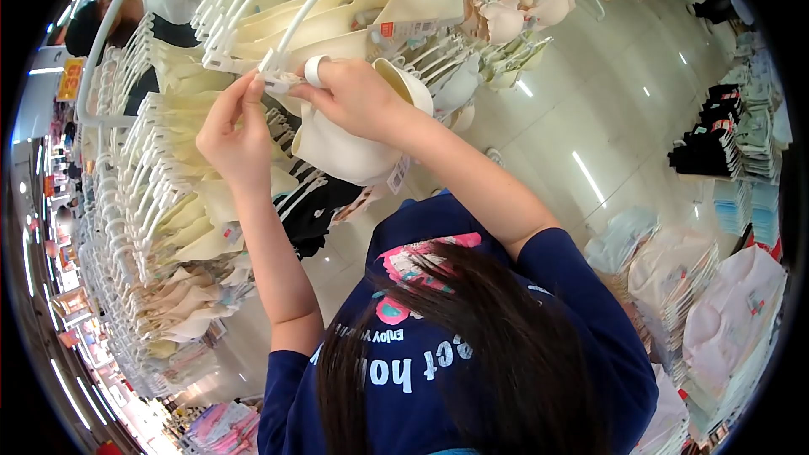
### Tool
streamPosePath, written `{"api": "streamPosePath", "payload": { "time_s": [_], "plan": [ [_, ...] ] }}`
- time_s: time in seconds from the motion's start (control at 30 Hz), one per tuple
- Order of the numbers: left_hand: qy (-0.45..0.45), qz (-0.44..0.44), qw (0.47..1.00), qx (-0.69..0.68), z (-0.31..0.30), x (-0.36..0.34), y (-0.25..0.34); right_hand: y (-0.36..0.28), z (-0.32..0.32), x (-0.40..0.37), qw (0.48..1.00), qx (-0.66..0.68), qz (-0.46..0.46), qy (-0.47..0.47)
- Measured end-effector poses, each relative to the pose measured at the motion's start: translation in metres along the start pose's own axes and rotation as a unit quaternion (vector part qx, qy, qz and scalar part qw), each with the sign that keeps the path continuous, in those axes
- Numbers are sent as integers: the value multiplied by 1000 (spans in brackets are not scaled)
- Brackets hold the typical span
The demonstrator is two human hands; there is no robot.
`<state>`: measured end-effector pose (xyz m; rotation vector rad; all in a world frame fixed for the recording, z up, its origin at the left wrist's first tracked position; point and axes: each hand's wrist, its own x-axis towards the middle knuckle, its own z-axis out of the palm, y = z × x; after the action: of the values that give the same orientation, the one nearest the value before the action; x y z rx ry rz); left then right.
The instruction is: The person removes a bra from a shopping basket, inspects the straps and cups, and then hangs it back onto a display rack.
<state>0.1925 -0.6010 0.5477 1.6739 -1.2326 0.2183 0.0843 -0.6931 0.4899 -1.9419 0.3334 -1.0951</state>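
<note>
My left hand [236, 131] pinches the clip end of a white plastic hanger [297, 21] between thumb and fingertips. Right beside it, my right hand [354, 97] is closed on the edge of a cream bra [341, 152], with a white band looped at its fingers. The bra's smooth cups hang below and behind this hand. From its lower edge dangles a price tag [399, 175]. Both hands meet at the clip, where the bra's edge is mostly hidden by fingers.
Dense rows of cream bras on white hangers [160, 160] fill the rack at left. A curved metal rail [88, 76] borders them. Black garments [312, 211] hang below my hands. Stacked clothes [725, 135] stand at right beyond the tiled floor [590, 118]. Another person [109, 17] is at upper left.
</note>
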Motion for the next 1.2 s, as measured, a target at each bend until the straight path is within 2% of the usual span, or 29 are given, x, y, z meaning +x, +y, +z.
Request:
{"api": "streamPosePath", "payload": {
  "time_s": [0.17,0.33,0.47,0.63,0.73,0.83,0.97,1.0,1.03,1.17,1.2],
  "plan": [
    [4,22,999,46,5,-2,8,1,-6,4,999,26,25,-35],
    [-1,-30,1000,-3,11,-9,7,-1,-16,2,993,65,57,-79],
    [-22,-73,996,-35,12,-13,8,1,-31,-15,986,138,95,-24],
    [0,-65,997,-38,14,-15,9,6,-89,-44,979,160,109,62],
    [-1,-61,998,-33,16,-17,7,21,-129,-70,982,140,111,64],
    [6,-73,997,-16,16,-16,5,10,-157,-87,963,197,175,53],
    [22,-72,997,-13,16,-13,7,-16,-159,-93,971,185,149,21],
    [20,-70,997,-17,15,-12,6,-18,-155,-93,978,167,125,-5],
    [18,-66,997,-18,15,-10,5,-20,-144,-93,985,146,89,10],
    [27,-58,998,-23,14,-6,6,-19,-102,-99,985,139,97,-39],
    [32,-58,997,-26,14,-6,7,-15,-93,-100,995,65,53,-61]
  ]
}}
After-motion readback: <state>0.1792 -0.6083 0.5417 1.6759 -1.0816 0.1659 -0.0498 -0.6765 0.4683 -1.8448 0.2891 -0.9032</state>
